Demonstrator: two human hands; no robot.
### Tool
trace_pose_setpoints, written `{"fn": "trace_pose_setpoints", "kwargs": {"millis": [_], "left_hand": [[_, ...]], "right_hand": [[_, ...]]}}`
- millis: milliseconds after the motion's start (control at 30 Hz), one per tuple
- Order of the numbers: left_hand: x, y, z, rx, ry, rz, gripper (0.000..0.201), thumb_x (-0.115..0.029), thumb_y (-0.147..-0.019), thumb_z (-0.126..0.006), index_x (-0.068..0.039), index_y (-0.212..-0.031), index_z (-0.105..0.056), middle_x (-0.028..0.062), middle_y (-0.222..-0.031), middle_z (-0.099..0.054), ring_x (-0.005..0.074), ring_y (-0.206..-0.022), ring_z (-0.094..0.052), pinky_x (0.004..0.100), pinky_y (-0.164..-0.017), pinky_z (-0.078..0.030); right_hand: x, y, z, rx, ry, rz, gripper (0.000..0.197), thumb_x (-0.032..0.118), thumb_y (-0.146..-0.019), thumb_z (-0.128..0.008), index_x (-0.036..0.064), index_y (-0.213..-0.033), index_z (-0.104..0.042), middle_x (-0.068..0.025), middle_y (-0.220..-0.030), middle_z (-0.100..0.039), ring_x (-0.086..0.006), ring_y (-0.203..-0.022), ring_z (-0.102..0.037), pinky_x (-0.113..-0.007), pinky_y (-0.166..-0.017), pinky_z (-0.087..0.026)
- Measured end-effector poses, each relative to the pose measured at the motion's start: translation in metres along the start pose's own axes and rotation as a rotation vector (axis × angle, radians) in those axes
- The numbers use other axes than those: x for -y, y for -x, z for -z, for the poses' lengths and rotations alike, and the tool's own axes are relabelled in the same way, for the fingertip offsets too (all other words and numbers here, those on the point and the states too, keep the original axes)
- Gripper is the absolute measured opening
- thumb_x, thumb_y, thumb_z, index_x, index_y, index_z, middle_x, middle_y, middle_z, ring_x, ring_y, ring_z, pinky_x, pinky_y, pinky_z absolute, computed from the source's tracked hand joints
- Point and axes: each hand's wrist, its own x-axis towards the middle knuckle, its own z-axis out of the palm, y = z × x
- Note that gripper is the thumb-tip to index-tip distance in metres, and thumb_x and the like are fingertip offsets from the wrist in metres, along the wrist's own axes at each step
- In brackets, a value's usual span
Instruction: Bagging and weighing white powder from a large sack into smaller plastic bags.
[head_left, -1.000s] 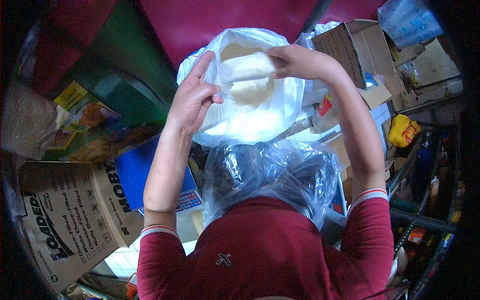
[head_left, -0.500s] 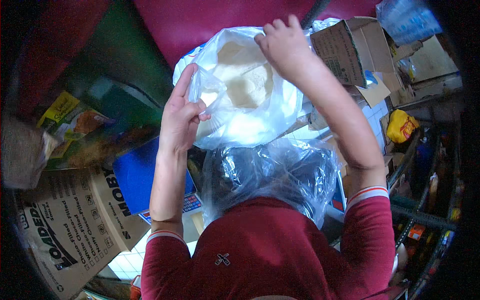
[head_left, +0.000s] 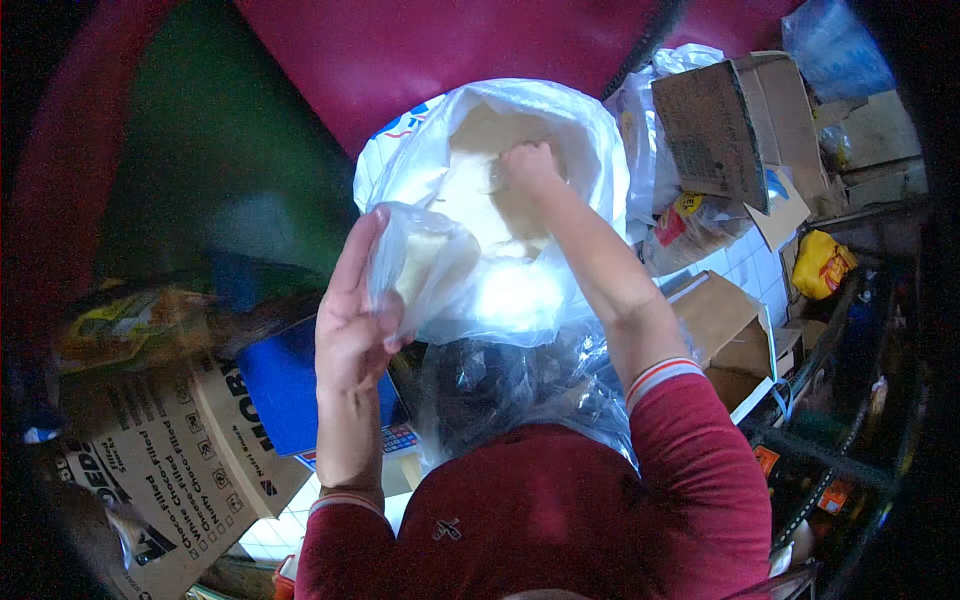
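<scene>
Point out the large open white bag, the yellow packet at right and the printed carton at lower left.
Large white bag point(head_left: 606, 170): head view, right-hand wall.
Yellow packet point(head_left: 822, 264): head view, its middle.
Printed carton point(head_left: 185, 450): head view, printed face.

My shirt point(head_left: 560, 520) is maroon, its sleeve cuffs point(head_left: 664, 373) pale grey with a thin orange-red stripe. The large bag point(head_left: 606, 155) is milky white; the powder point(head_left: 478, 180) inside is cream. In my left hand point(head_left: 350, 325), the small bag point(head_left: 425, 265) is translucent whitish. I see a blue box point(head_left: 285, 385), a brown carton point(head_left: 190, 465) with black print, a yellow packet point(head_left: 822, 266) marked red, and white floor tiles point(head_left: 752, 262) with greyish lines.
</scene>
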Motion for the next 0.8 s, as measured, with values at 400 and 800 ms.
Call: {"fn": "trace_pose_setpoints", "kwargs": {"millis": [400, 800], "left_hand": [[0.012, 0.002, 0.006, 0.038, 0.016, -0.099, 0.088, 0.003, -0.052, -0.048, 0.0, -0.136, -0.023, 0.0105, -0.142, -0.027, 0.0046, -0.074, -0.054, 0.0135, -0.04, -0.038], [0.012, -0.01, -0.022, 0.061, -0.018, -0.083, 0.077, 0.008, -0.062, -0.049, 0.001, -0.136, -0.025, 0.0106, -0.135, -0.035, 0.0099, -0.078, -0.052, 0.0181, -0.054, -0.041]], "right_hand": [[0.043, 0.003, -0.014, 0.023, -0.801, -0.016, 0.035, 0.016, -0.071, -0.058, 0.0107, -0.106, -0.06, -0.0124, -0.104, -0.061, -0.0269, -0.102, -0.055, -0.045, -0.092, -0.035], [-0.041, 0.092, 0.04, -0.102, -0.854, 0.141, 0.046, 0.014, -0.07, -0.068, 0.0011, -0.112, -0.056, -0.0157, -0.099, -0.062, -0.0248, -0.09, -0.059, -0.032, -0.082, -0.044]]}}
